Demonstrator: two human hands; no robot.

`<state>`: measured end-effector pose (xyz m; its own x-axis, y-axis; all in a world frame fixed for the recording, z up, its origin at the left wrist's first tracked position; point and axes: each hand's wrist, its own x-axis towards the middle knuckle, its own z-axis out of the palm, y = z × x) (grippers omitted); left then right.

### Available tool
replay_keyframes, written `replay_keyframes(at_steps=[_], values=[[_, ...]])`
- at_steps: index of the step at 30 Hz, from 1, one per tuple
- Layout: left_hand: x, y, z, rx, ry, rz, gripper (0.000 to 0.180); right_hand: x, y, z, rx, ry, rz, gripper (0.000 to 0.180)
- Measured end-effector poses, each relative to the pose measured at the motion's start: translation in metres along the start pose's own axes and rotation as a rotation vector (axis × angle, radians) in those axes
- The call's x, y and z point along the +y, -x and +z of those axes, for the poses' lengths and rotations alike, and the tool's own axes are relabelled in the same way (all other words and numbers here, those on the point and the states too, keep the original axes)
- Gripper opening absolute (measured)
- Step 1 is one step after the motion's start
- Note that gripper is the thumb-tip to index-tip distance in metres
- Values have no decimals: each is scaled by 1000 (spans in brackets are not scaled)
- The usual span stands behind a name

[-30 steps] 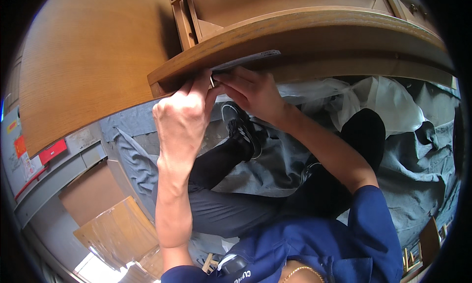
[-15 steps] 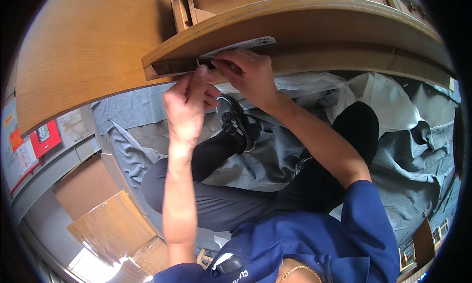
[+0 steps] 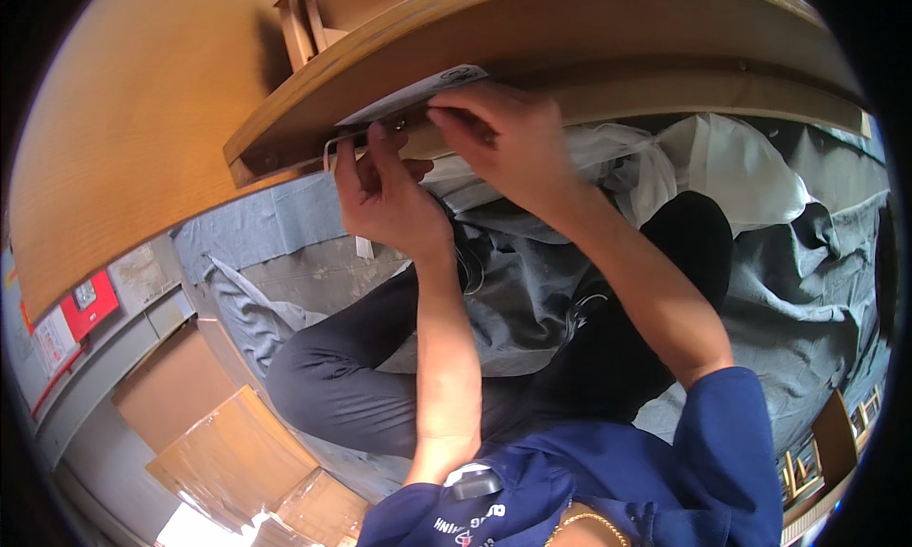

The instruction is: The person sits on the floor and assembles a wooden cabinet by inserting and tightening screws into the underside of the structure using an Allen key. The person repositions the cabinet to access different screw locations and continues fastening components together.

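A curved wooden rail (image 3: 608,43) of a piece of furniture spans the top of the view, its inner side toward me. My left hand (image 3: 394,200) is closed at the rail's lower edge. Between its fingers is a thin, bent metal hex key (image 3: 330,148), whose long part runs toward a small metal fastener (image 3: 400,125). To the right, my right hand (image 3: 513,138) is curled, thumb and forefinger close together beside the fastener; what they hold, if anything, is hidden. A white label (image 3: 408,97) lies along the rail just above both hands.
A broad wooden panel (image 3: 123,119) adjoins the rail on the left. Grey cloth (image 3: 788,290) covers the floor around my crossed legs, with white plastic sheeting (image 3: 746,172) under the rail. Wrapped boards (image 3: 233,442) stand at lower left.
My left hand has turned and moved lower and rightward, and the bent key now shows at its fingertips. The right hand has shifted slightly right, away from the left. The rail appears further left.
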<state>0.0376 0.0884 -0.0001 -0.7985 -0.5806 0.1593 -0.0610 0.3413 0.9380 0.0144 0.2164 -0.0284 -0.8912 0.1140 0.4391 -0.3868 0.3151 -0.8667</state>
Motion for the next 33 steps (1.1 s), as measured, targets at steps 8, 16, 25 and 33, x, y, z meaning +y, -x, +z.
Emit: replay_keyframes(at_steps=[8, 16, 25, 33], values=[[-9, 6, 11, 73, -105, 122, 33, -1, -6, -79, 64, -86, 315, 14], [-11, -2, 13, 118, -49, 131, 20, -6, -9, -87, 103, -324, 411, 16], [-10, -7, 8, 57, 82, 137, 21, -6, -11, -84, 106, -354, 398, 12], [-3, 1, 1, -25, 51, 83, 23, -4, -10, -87, 106, -340, 400, 12]])
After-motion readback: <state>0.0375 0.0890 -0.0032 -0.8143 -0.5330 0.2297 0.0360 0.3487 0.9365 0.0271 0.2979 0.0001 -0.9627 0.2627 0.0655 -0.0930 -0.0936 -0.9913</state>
